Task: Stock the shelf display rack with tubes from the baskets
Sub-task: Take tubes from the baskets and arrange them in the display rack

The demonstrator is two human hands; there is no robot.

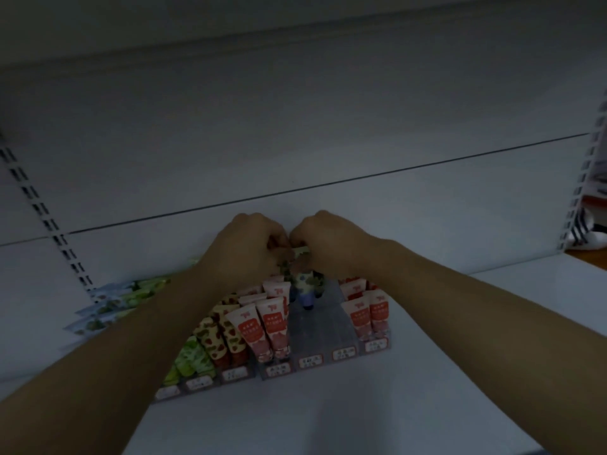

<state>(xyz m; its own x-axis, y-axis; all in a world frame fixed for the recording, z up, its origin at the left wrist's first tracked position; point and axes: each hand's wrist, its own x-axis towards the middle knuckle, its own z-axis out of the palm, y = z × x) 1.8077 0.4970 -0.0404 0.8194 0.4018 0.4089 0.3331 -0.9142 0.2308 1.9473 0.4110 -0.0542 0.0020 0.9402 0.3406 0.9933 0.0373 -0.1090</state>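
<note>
- Looks down, in the head view, on a white shelf with a clear display rack standing on it near the pale back panel.
- Finds the left hand and the right hand knuckle to knuckle above the rear of the rack.
- Shows the fingers of both curled tight, pinching the top end of a patterned tube between them; cannot tell through the blur which fingertips touch it.
- Places that tube, green and blue with its cap down, roughly upright at the back of a middle lane, with clear lane floor showing in front of it.
- Sets pink tubes in the lane just to its left and more pink tubes at the rack's right end.
- Ranks red-and-cream tubes and then green tubes further left, partly behind the left forearm.
- Reads nothing: white price labels line the front edge, their dark print too blurred; carries a small logo and a red panel of pale characters on each pink tube, equally illegible.
- Spreads flat green and pale packets on the shelf left of the rack.
- Frames the back panel with slotted uprights at either side.
</note>
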